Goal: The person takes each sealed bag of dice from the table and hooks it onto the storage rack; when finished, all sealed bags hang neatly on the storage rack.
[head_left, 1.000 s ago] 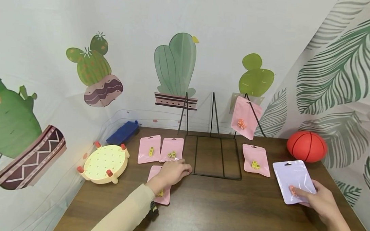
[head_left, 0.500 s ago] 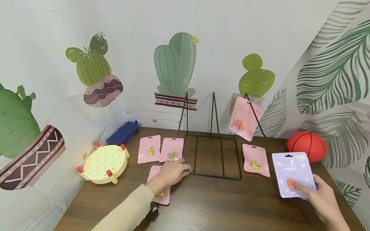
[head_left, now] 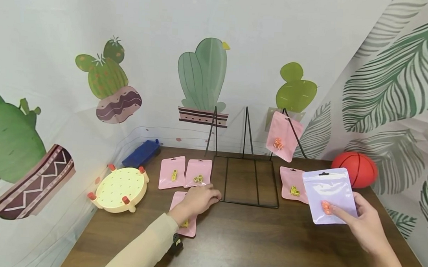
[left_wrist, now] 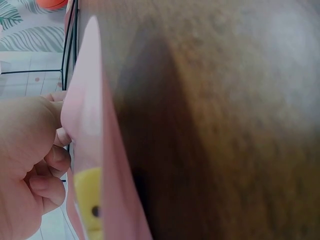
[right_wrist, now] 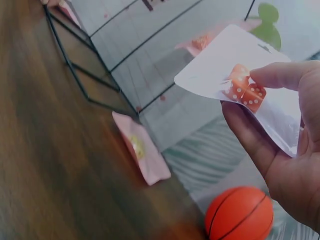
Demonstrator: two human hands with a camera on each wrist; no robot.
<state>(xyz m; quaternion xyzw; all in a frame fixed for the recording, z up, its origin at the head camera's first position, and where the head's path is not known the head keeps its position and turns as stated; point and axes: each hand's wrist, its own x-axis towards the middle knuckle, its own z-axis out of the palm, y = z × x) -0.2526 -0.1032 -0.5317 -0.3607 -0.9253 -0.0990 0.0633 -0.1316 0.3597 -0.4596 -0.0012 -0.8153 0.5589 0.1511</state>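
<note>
In the head view my right hand holds up a lilac zip bag with orange dice inside, its thumb over the front and fingers behind. The right wrist view shows that bag pinched and tilted above the table. My left hand is at the front left corner of a black wire rack, fingers curled at the wire, partly hidden. Beneath the left wrist lies a pink bag with yellow dice. Another pink bag with orange dice hangs on the rack's right hook.
Two pink bags with yellow dice, one outer and one inner, lie left of the rack. Right of it lies another pink bag, partly covered. A red ball, a yellow pegged stand and a blue object sit around.
My right hand has lifted the lilac bag and moved it left, now overlapping the pink bag right of the rack. The left hand has stayed in place. The hanging bag swings slightly.
</note>
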